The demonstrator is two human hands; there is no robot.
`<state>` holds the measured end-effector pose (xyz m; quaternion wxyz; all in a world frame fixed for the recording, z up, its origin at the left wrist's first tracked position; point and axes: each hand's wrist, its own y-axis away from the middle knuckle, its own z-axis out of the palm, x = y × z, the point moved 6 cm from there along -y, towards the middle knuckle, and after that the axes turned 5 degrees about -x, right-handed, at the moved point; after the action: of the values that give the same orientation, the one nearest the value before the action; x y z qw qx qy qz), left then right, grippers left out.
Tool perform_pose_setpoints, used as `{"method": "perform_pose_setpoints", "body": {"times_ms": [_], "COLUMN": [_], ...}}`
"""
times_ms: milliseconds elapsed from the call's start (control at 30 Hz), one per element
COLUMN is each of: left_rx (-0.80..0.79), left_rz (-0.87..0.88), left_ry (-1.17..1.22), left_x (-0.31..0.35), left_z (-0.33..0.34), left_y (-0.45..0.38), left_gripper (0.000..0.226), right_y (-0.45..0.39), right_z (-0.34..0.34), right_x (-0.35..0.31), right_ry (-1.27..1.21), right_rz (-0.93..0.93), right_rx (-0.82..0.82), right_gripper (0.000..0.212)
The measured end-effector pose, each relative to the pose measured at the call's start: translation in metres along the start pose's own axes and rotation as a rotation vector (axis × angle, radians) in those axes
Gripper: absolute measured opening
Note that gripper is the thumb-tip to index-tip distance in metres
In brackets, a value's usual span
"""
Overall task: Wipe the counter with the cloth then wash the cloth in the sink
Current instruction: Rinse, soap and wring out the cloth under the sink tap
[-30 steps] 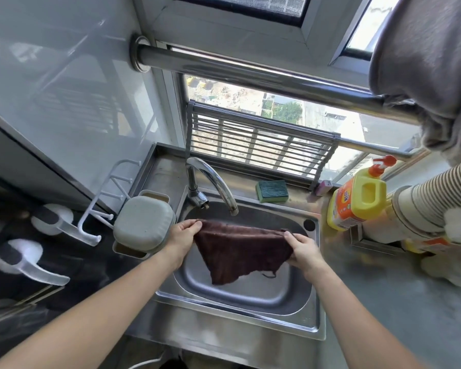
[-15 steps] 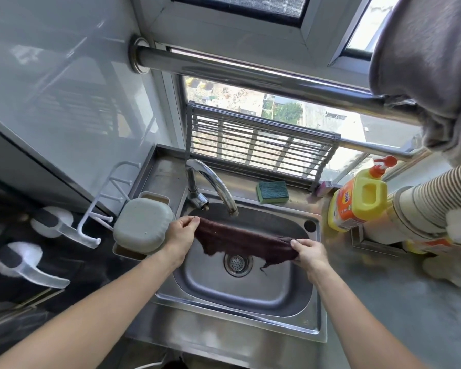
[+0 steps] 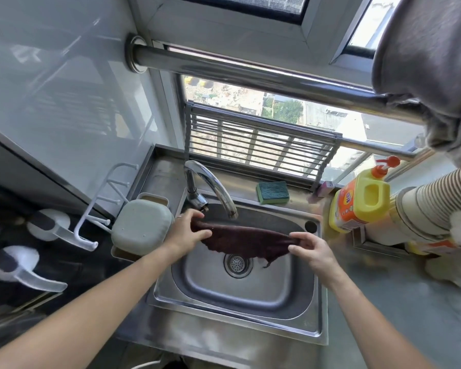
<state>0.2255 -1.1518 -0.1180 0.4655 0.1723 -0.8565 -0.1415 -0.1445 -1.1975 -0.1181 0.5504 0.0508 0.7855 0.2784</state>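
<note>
Since a second ago we have gathered the cloth (image 3: pixel 246 241) from a hanging sheet into a band. Our left hand (image 3: pixel 185 231) and right hand (image 3: pixel 308 247) each pinch an end above the sink (image 3: pixel 240 294), below the faucet (image 3: pixel 210 187). A loosened pinch could drop it onto the drain (image 3: pixel 237 263). The detergent bottle (image 3: pixel 357 199) label is unreadable.
</note>
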Motion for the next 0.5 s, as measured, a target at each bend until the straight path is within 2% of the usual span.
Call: {"method": "perform_pose_setpoints", "body": {"times_ms": [67, 167, 233, 267, 333, 400, 500], "left_rx": [0.008, 0.119, 0.174, 0.163, 0.025, -0.108, -0.026], "left_rz": [0.091, 0.169, 0.189, 0.187, 0.138, 0.106, 0.083], "left_ry": [-0.24, -0.328, -0.309, -0.263, 0.001, 0.291, 0.447], "left_x": [0.007, 0.018, 0.02, 0.019, 0.018, 0.02, 0.025], "left_z": [-0.002, -0.006, -0.011, -0.012, -0.011, -0.006, -0.008], "left_y": [-0.001, 0.005, 0.007, 0.006, 0.004, 0.003, 0.003], "left_gripper": [0.04, 0.023, 0.015, 0.013, 0.011, 0.015, 0.014], "right_y": [-0.002, -0.001, 0.002, 0.003, 0.005, 0.007, 0.009], "right_z": [-0.003, -0.006, -0.008, -0.008, -0.006, -0.004, -0.003], "right_x": [-0.002, -0.011, -0.017, -0.018, -0.019, -0.029, -0.04], "right_ry": [0.286, 0.473, 0.317, 0.155, -0.171, -0.381, -0.483], "right_rz": [-0.045, -0.128, -0.127, -0.101, -0.043, -0.042, -0.086], "right_rx": [0.041, 0.161, 0.168, 0.141, 0.075, 0.049, 0.075], "right_gripper": [0.034, 0.022, 0.007, 0.008, 0.016, 0.011, 0.006]}}
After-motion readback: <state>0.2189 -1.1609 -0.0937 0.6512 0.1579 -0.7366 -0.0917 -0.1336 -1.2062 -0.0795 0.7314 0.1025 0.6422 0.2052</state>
